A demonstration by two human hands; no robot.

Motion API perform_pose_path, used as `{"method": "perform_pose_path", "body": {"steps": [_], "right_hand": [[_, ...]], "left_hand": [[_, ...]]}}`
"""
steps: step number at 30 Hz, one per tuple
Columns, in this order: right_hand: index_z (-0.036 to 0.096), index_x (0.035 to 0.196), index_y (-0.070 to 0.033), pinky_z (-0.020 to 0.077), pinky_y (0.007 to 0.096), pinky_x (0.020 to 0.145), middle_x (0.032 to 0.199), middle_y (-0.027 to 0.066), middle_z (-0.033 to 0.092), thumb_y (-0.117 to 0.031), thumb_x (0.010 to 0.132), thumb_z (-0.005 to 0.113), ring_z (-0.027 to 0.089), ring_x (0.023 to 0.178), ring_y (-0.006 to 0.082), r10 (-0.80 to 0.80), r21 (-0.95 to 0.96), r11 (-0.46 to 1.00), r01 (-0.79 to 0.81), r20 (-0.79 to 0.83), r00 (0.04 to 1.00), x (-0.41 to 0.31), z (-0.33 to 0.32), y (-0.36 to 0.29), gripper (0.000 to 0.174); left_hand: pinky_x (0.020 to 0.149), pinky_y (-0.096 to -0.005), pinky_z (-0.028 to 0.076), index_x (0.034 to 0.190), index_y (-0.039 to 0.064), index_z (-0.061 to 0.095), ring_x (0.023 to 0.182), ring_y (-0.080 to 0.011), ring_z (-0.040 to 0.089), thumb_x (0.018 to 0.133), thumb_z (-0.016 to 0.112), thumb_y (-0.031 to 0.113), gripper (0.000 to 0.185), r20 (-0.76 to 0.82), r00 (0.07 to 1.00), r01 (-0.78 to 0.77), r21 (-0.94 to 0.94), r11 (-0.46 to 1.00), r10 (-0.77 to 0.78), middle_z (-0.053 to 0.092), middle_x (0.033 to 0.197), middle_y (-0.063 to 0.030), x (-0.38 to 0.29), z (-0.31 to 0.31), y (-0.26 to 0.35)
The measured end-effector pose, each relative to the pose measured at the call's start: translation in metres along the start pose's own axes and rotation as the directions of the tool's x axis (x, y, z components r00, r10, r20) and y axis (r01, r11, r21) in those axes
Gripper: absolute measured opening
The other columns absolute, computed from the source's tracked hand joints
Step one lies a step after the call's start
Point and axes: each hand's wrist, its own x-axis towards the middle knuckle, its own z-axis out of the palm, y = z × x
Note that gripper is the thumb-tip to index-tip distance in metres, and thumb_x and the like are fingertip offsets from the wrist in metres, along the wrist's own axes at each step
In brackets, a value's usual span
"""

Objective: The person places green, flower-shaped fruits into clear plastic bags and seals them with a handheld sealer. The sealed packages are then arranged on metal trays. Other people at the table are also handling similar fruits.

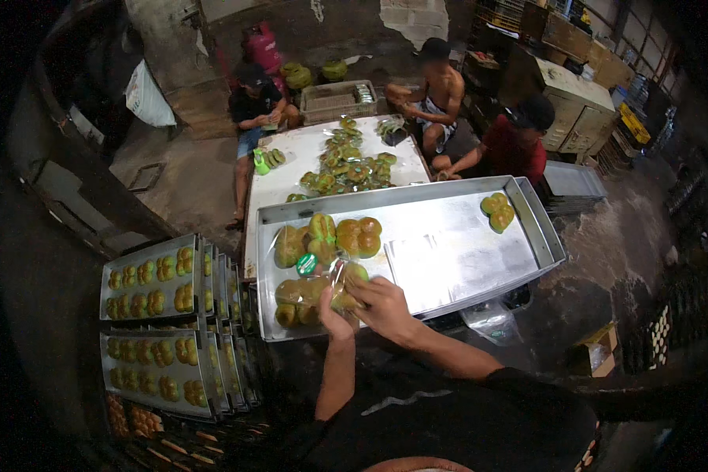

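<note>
A transparent plastic bag (pixel 337 272) is between my two hands, over the near left part of a metal baking tray (pixel 448 206). My left hand (pixel 336 315) holds the bag from below. My right hand (pixel 383 307) grips a greenish-brown bread roll (pixel 354 276) at the bag; how far the roll is inside cannot be told. A round green label (pixel 307 264) shows beside the bag. Around my hands in the tray lie clustered rolls (pixel 359 237), a split roll with green filling (pixel 321 230) and more rolls (pixel 298 301). Another cluster (pixel 498 211) sits at the tray's far right.
Behind the tray, a white table (pixel 277 171) bears a heap of bagged rolls (pixel 348 156). Three people sit around it (pixel 259 109) (pixel 433 88) (pixel 519 141). Stacked trays of rolls (pixel 150 283) stand at left. A plastic crate (pixel 337 103) is at the back.
</note>
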Motion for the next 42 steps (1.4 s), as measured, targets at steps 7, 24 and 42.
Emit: {"method": "perform_pose_path", "body": {"steps": [7, 24, 42], "right_hand": [[0.061, 0.095, -0.001, 0.0478, 0.0335, 0.070, 0.097, 0.0158, 0.060, -0.005, 0.063, 0.066, 0.057, 0.076, 0.0284, 0.066, 0.050, 0.997, -0.067, 0.013, 0.998, -0.013, 0.016, 0.011, 0.032], [0.059, 0.100, -0.002, 0.0396, 0.0411, 0.086, 0.108, 0.0142, 0.056, 0.000, 0.065, 0.066, 0.052, 0.096, 0.0333, -0.004, -0.020, 1.000, 0.003, -0.051, 0.999, -0.023, -0.006, 0.012, 0.036], [0.039, 0.122, -0.004, 0.0477, 0.0326, 0.063, 0.095, 0.0155, 0.050, -0.010, 0.071, 0.066, 0.056, 0.079, 0.0247, 0.591, 0.151, 0.794, -0.588, 0.033, 0.806, -0.020, -0.019, 0.037, 0.058]], "left_hand": [[0.088, -0.0351, 0.039, 0.118, -0.002, 0.042, 0.103, -0.0264, 0.048, 0.081, 0.045, 0.028, 0.048, 0.052, 0.978, 0.208, -0.078, 0.975, -0.204, 0.046, 0.119, -0.0141, -0.003, 0.000, -0.015], [0.098, -0.0421, 0.031, 0.131, 0.007, 0.026, 0.114, -0.0339, 0.040, 0.076, 0.049, 0.018, 0.060, 0.150, 0.988, 0.044, -0.097, 0.994, -0.029, 0.040, 0.122, -0.0199, 0.004, 0.011, -0.011], [0.079, -0.0311, 0.046, 0.119, 0.006, 0.041, 0.094, -0.0208, 0.055, 0.086, 0.049, 0.023, 0.038, -0.052, 0.869, 0.494, 0.031, 0.869, -0.492, 0.054, 0.103, -0.0114, -0.005, 0.012, -0.041]]}}
